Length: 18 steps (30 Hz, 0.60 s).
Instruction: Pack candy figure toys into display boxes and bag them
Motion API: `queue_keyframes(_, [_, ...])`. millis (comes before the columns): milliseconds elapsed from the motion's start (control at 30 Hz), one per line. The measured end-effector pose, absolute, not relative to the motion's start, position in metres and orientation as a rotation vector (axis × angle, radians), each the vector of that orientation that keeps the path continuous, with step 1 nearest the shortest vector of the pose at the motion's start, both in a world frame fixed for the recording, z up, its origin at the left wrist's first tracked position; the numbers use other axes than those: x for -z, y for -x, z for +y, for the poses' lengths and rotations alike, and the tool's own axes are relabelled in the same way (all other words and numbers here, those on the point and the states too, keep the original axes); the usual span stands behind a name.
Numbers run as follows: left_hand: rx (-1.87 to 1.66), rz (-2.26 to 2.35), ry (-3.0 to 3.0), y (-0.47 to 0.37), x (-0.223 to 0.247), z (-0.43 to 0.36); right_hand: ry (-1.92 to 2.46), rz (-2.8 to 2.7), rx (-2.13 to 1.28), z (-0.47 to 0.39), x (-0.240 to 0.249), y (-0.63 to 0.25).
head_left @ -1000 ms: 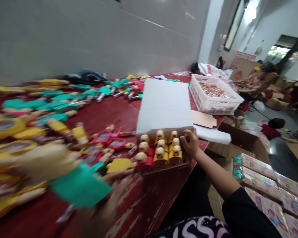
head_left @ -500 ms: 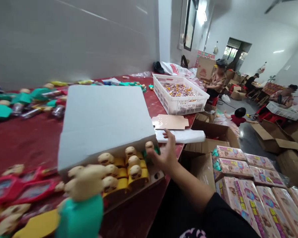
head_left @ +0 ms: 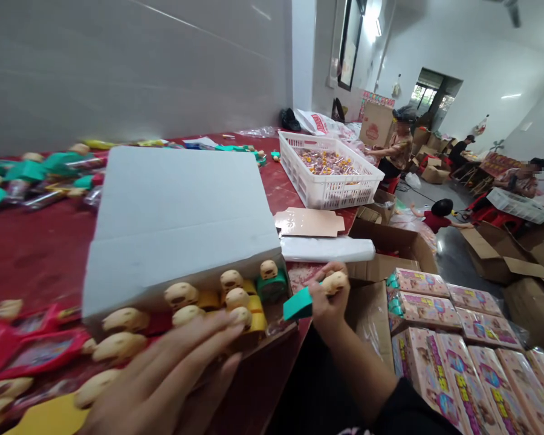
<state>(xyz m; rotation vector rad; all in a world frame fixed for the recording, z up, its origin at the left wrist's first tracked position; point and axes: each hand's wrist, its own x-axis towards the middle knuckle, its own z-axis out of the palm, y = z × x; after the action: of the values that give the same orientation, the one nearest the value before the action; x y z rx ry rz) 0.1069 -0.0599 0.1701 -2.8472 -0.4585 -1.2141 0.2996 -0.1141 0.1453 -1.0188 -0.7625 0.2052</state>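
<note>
A white cardboard box [head_left: 176,223] lies on the red table [head_left: 40,254], its open near end showing rows of tan-headed toy figures [head_left: 229,296] in yellow, red and green. My right hand [head_left: 329,302] is closed around a green-bodied toy figure [head_left: 306,299] just right of the box's opening. My left hand [head_left: 167,380] lies flat with fingers spread over the figures at the box's front edge, holding nothing.
More loose toys [head_left: 31,175] lie at the far left. A white crate [head_left: 330,172] of small items stands beyond the box. Pink printed boxes [head_left: 448,338] are stacked at lower right beside open cartons [head_left: 390,248]. Other people [head_left: 401,145] work farther back.
The green figure has passed from my left hand to my right hand, which moved off the box's corner. My left hand has settled flat on the figures at the box's front.
</note>
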Motion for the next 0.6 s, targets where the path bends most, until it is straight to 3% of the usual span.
queue_keyframes(200, [0.76,-0.335,2.715,-0.155,-0.174,-0.018,1.061,-1.063,0.144,-0.09,-0.087,-0.277])
queue_keyframes(433, [0.667,-0.377,2.748,-0.151,-0.175,-0.023,1.317,-1.099,-0.068,-0.092,-0.11,-0.298])
queue_keyframes(600, [0.733,-0.365,2.67,-0.153,-0.179,-0.024,1.159,-1.039,-0.057,-0.086,-0.104,-0.294])
